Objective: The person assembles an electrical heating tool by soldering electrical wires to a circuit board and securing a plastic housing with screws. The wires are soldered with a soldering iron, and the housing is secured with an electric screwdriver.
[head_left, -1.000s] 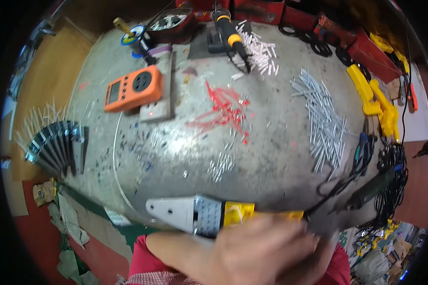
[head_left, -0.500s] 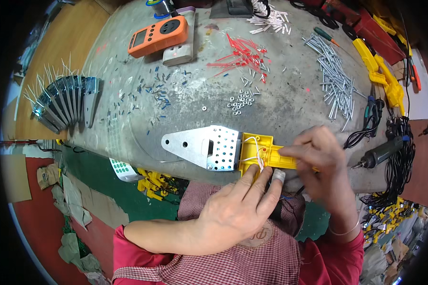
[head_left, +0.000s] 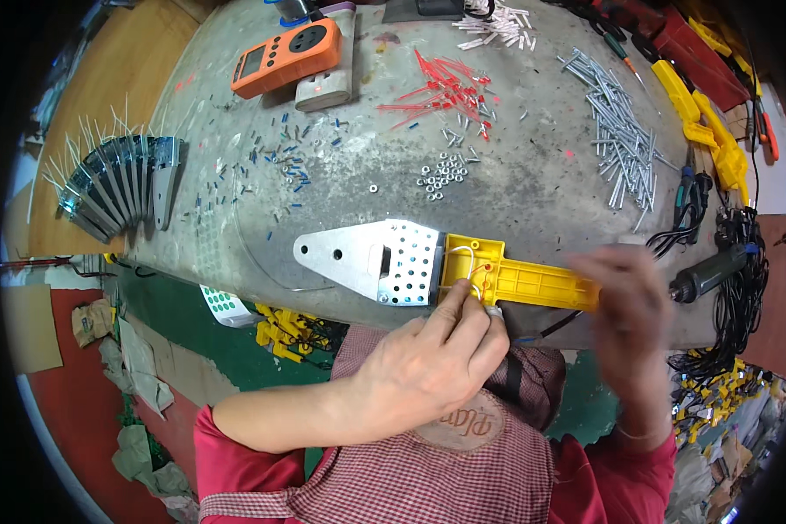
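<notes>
A yellow plastic handle half (head_left: pixel 546 278) lies hollow side up at the table's near edge, with white wires (head_left: pixel 472 262) inside its wider left end. Joined to it on the left is a tapered silver metal plate (head_left: pixel 345 260) with a perforated cover (head_left: pixel 412 264). My left hand (head_left: pixel 437 367) is closed at the handle's near edge, fingertips pressed together over the wires and hiding part of them. One left fingertip wears a whitish wrap. Beside the handle's right end is my right hand (head_left: pixel 633 314), smeared by motion; whether it holds anything cannot be seen.
Behind the handle lie nuts (head_left: pixel 444 175), red-sleeved parts (head_left: pixel 450 92), small blue pieces (head_left: pixel 293 166) and long screws (head_left: pixel 620 140). An orange meter (head_left: pixel 286 57) rests at the back left. Finished-looking metal pieces (head_left: pixel 127 188) stand far left; a power screwdriver (head_left: pixel 707 278) lies right.
My right hand has moved right, away from the handle's middle toward its right end. My left fingers have drawn closer together at the wires. The view has shifted slightly.
</notes>
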`<state>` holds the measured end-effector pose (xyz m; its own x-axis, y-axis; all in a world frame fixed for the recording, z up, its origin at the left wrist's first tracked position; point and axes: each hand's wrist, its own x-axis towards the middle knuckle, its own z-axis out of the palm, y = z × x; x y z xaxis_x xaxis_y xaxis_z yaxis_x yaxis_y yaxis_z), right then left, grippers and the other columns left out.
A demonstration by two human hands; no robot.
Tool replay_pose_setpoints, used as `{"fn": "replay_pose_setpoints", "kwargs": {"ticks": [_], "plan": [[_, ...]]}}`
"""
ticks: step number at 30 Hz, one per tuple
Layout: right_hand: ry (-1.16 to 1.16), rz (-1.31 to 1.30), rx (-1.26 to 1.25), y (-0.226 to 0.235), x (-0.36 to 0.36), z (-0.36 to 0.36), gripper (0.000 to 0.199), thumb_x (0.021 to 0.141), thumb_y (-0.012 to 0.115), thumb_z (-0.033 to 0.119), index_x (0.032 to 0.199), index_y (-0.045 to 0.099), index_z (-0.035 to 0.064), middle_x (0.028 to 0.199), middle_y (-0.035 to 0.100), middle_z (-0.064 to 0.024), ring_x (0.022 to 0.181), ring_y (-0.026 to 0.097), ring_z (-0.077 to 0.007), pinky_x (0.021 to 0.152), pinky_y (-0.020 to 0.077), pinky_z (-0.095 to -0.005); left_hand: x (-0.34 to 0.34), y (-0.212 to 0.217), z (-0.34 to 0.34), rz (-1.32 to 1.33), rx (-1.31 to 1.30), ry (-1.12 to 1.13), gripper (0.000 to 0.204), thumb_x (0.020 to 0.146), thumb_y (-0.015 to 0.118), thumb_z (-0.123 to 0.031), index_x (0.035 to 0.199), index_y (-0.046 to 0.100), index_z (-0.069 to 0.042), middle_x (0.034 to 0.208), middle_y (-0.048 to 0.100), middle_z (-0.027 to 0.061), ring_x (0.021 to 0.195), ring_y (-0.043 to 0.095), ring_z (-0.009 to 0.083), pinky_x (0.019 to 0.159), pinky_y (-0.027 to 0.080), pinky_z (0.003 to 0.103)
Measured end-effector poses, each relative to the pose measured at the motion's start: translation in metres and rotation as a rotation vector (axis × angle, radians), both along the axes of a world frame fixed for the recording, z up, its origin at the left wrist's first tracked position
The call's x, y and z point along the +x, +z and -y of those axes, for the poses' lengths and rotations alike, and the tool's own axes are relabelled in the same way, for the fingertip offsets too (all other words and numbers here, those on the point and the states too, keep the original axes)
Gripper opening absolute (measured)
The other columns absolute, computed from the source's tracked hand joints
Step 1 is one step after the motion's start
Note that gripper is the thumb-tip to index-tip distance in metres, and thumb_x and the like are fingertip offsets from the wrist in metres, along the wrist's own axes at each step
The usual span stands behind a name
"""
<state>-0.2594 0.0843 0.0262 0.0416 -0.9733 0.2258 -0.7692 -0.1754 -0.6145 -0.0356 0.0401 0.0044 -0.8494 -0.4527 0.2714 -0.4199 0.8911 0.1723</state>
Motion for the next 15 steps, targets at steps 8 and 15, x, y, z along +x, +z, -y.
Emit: {"fn": "replay_pose_setpoints", "kwargs": {"ticks": [8,15], "plan": [[-0.031,-0.447,0.056,-0.012,-0.059,-0.060,0.025,0.068,0.069,0.003,0.092,0.062,0.0045,0.104,0.061,-0.0088,0.108,0.058,-0.0280,0.106,0.0315,-0.0516,-0.004,-0.015,0.013,-0.172,-0.099,-0.088,0.028,0.074,0.064,-0.012,0.101,0.064,-0.006,0.100,0.066,0.0132,0.081,0.069,0.0235,0.057,0.055,0.026],[-0.084,-0.291,0.035,-0.016,-0.049,-0.048,0.027,0.067,0.072,0.006,0.092,0.063,0.0064,0.090,0.060,-0.0071,0.093,0.060,-0.0269,0.103,0.0353,-0.0488,-0.009,-0.011,0.009,-0.087,-0.125,-0.018,0.046,0.071,0.064,-0.009,0.117,0.063,-0.009,0.110,0.065,0.0146,0.074,0.067,0.0207,0.057,0.053,0.026]]}}
